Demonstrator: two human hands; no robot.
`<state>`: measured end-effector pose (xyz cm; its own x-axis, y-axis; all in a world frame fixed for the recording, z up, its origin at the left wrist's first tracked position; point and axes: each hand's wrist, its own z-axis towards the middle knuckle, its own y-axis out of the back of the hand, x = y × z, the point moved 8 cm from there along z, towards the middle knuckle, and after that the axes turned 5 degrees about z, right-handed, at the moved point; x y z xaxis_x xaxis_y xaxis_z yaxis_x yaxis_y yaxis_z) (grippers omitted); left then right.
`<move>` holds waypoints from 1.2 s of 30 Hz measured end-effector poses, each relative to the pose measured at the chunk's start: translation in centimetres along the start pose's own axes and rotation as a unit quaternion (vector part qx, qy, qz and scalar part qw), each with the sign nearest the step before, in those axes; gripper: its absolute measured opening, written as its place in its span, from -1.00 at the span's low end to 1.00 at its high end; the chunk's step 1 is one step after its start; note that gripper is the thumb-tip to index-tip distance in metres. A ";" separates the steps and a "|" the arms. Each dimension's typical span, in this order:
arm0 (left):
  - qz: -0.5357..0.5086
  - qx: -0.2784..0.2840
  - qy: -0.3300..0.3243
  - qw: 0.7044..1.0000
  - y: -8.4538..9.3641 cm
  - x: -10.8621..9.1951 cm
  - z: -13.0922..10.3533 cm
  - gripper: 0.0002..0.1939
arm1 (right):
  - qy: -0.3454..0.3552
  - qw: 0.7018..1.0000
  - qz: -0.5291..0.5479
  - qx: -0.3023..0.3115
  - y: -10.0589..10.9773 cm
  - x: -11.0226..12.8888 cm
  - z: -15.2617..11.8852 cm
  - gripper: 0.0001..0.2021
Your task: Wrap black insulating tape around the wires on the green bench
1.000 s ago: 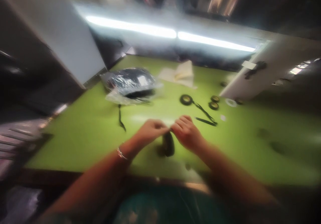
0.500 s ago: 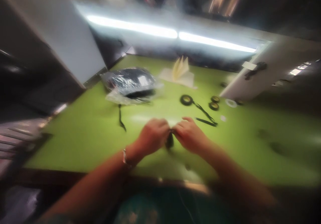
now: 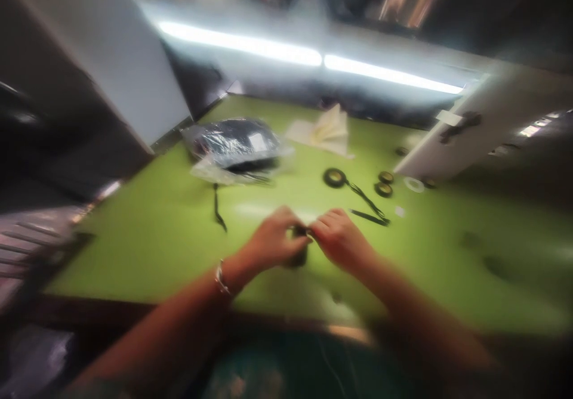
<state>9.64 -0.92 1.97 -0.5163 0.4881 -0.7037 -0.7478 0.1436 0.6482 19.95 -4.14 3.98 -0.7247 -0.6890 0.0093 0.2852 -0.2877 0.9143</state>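
Pale label [image 3: 257, 142] seen on 1 plastic bag [image 3: 226, 157], fwd-left of L hand [image 3: 275, 238]; print too blurred to read. 3 black rolls counted fwd of R hand [image 3: 336, 237]: 1 lg. roll [image 3: 327, 179], 2 sm. rolls [image 3: 383, 195], + 1 white ring [image 3: 407, 182] farther R. L hand's curved, dark item [image 3: 299, 260] held btwn thumb & fingers; its end's pinched by R hand, fingers curled. Item's kept btwn both hands, partly hidden.
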 end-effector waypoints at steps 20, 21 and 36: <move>-0.286 0.077 0.201 0.934 -2.9 4.7 0.0 -0.84 | -0.037 0.996 0.034 -0.079 -0.1 -1.1 -0.2 -0.80; -0.301 0.081 0.213 0.926 -3.0 4.9 -0.1 -0.84 | -0.033 0.996 0.028 -0.084 0.0 -1.1 -0.2 -0.80; -0.191 -0.022 0.108 0.975 -1.0 3.0 0.2 -0.84 | -0.041 0.996 0.049 -0.069 0.5 -1.3 -0.2 -0.88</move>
<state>8.88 0.55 -0.73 -0.2696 0.2119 -0.9394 -0.9172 0.2405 0.3175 21.18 -3.53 4.29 -0.7356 -0.6640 0.1340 0.4365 -0.3133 0.8434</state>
